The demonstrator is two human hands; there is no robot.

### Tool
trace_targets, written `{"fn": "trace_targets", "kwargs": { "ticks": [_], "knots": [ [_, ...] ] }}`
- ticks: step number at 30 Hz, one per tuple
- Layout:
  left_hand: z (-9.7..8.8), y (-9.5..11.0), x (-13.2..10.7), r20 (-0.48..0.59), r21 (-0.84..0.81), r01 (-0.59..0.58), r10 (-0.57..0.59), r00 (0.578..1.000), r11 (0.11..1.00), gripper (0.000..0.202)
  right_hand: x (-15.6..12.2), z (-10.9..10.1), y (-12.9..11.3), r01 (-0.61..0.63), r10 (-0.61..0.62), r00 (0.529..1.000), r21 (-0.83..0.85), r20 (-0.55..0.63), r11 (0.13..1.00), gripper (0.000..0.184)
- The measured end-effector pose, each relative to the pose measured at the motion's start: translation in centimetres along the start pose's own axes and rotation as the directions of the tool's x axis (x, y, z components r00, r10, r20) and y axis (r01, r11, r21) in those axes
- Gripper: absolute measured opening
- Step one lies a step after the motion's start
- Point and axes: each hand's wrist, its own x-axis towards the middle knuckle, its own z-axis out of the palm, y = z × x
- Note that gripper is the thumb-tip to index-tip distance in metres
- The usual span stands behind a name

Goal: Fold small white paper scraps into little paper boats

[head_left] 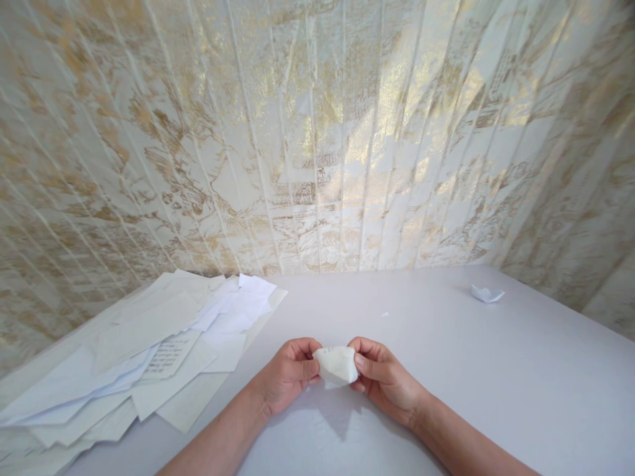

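- Head view: I see the left hand (292,371) and right hand (389,380) pinched closed on opposite ends of the folded paper (337,365), above the surface (426,337).
- Gripping both ends probably steadies it.
- Loose sheets (173,314) lie to the left, presumably within reach.

The left hand (290,375), right hand (387,380) and both tapering forearms (218,426) are bare.
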Motion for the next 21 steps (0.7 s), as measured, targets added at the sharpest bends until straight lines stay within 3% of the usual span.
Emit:
{"fn": "trace_targets", "kwargs": {
  "ticks": [15, 17, 21],
  "knots": [
    [0.41, 0.25, -0.15, 0.035, 0.004, -0.008, 0.008, 0.999, 1.000, 0.037, -0.01, 0.43, -0.12, 0.008, -0.009, 1.000, -0.017, -0.021, 1.000, 0.025],
    [0.36, 0.21, -0.04, 0.003, -0.014, -0.034, 0.034, 0.999, 0.999, 0.040, -0.02, 0.66, -0.22, 0.023, -0.023, 0.998, -0.010, -0.051, 1.000, 0.026],
    [0.08, 0.06, 0.42, -0.110, -0.037, -0.089, 0.084, 0.990, 0.995, 0.027, 0.17, 0.59, -0.32, 0.059, -0.058, 0.989, 0.001, -0.139, 0.998, 0.022]
  ]
}}
